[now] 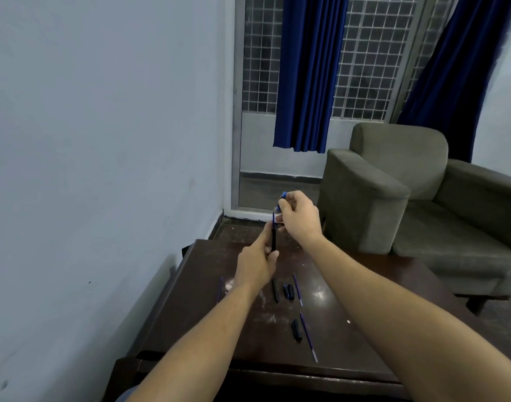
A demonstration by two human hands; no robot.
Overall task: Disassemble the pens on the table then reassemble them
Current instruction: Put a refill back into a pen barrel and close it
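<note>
Fingers (270, 232) of the left hand (255, 264) grip one black barrel (273, 238), right hand (299, 217) pinches its blue refill (279, 208); three refills (298, 290) lie on the desk (379, 300).

Both forearms are bare to the elbow, with no sleeves, watch or rings showing on the left hand (255, 264) or the right hand (299, 217).

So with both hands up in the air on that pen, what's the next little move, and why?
Probably pull the hands further apart. The left hand grips the black barrel; the right hand pinches the blue-tipped end, with a thin blue refill showing between them. It could equally be going in; one picture cannot say. Loose parts already lie on the table.
</note>
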